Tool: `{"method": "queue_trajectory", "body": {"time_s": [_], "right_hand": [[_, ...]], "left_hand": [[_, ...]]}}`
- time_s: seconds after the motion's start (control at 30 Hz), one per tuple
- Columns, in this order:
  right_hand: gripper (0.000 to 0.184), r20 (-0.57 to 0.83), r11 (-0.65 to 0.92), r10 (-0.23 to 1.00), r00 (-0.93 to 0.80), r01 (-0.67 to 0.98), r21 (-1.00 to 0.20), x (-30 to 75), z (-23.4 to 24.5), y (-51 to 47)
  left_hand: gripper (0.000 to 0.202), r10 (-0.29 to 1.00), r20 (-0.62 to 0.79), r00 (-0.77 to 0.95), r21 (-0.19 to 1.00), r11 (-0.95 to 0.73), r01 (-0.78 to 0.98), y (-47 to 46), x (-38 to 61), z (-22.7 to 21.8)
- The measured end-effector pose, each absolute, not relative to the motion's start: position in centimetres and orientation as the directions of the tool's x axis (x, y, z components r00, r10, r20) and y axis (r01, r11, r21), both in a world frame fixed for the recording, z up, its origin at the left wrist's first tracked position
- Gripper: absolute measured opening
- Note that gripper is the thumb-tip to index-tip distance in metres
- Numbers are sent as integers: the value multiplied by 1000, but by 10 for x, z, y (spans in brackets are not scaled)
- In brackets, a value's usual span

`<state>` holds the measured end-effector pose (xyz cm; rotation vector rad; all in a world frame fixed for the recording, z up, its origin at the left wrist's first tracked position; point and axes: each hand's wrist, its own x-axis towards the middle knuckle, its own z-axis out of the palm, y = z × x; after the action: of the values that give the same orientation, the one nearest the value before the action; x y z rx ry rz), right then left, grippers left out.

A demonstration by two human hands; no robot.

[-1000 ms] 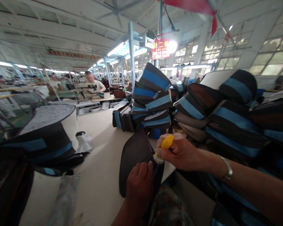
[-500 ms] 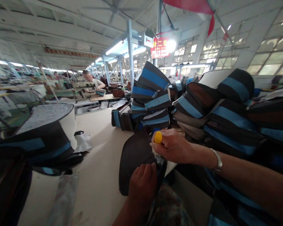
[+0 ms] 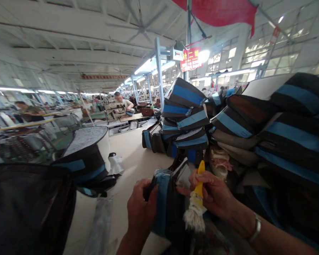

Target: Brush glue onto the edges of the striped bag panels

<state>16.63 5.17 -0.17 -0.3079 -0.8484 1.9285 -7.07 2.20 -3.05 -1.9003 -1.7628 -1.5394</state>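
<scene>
A dark bag piece (image 3: 163, 205) with a blue strip along its side stands on edge before me, at the near side of the pale table (image 3: 134, 143). My left hand (image 3: 142, 209) is closed around its left side, thumb on the blue strip. In my right hand (image 3: 212, 191) is a brush (image 3: 199, 191) with a yellow handle, its whitish, matted bristles hanging downward. Fingers of that hand also reach to the bag piece's right upper edge; whether they grip it I cannot tell.
Stacked dark bag pieces with blue strips (image 3: 186, 117) rise at the back and along the right (image 3: 289, 138). Another bag piece (image 3: 87, 152) stands at the left, near a large dark one (image 3: 29, 209). A co-worker (image 3: 123, 102) sits farther off.
The bag piece has turned from its dark broad face to its blue-striped side. My left hand moved to its left edge. The brush came away from it, bristles now in plain view.
</scene>
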Motion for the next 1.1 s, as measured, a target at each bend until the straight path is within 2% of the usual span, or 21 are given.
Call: {"method": "queue_trajectory", "body": {"time_s": [0.07, 0.13, 0.27, 0.33, 0.43, 0.5, 0.6, 0.67, 0.73, 0.8, 0.9, 1.0, 1.1], "right_hand": [[16, 190, -320, 834, -519, -734, -599, 146, -7, 47], [18, 210, -353, 818, -535, -756, -551, 127, -8, 46], [16, 202, -387, 809, -551, -759, -523, 100, -15, 47], [15, 181, -391, 812, -555, -748, -536, 94, -19, 48], [15, 133, -356, 847, -515, -735, -577, 103, -12, 51], [16, 126, -266, 892, -434, -729, -630, 115, 2, 55], [15, 199, 47, 967, -160, -654, -755, 127, 23, 62], [16, 320, 273, 947, -18, -480, -834, 122, 31, 68], [17, 448, 427, 894, -25, -260, -866, 111, 34, 73], [18, 554, 550, 825, -116, -65, -833, 100, 37, 78], [20, 707, 723, 691, -153, 129, -678, 93, 42, 78], [19, 771, 775, 627, -112, 195, -601, 93, 45, 72], [19, 749, 791, 611, -256, 190, -581, 90, 38, 71]], "left_hand": [[14, 678, 721, -144, 470, -326, 820, 20, -77, -35], [21, 717, 691, -90, 460, -340, 820, 14, -80, -37], [47, 802, 581, -141, 559, -266, 785, -3, -75, -34], [44, 834, 523, -173, 632, -244, 735, -6, -73, -30], [26, 879, 450, -155, 728, -261, 634, -3, -76, -24], [21, 892, 422, -163, 768, -256, 587, 1, -80, -20], [20, 907, 380, -181, 813, -235, 532, 4, -83, -17], [20, 912, 365, -186, 833, -231, 503, 4, -81, -16], [21, 912, 365, -189, 843, -238, 482, 3, -77, -17], [21, 907, 374, -192, 844, -248, 475, 1, -74, -17], [21, 900, 384, -207, 840, -247, 483, -1, -75, -17], [22, 902, 379, -207, 841, -242, 484, -2, -78, -18], [22, 898, 382, -218, 834, -233, 500, -2, -77, -20]]}}
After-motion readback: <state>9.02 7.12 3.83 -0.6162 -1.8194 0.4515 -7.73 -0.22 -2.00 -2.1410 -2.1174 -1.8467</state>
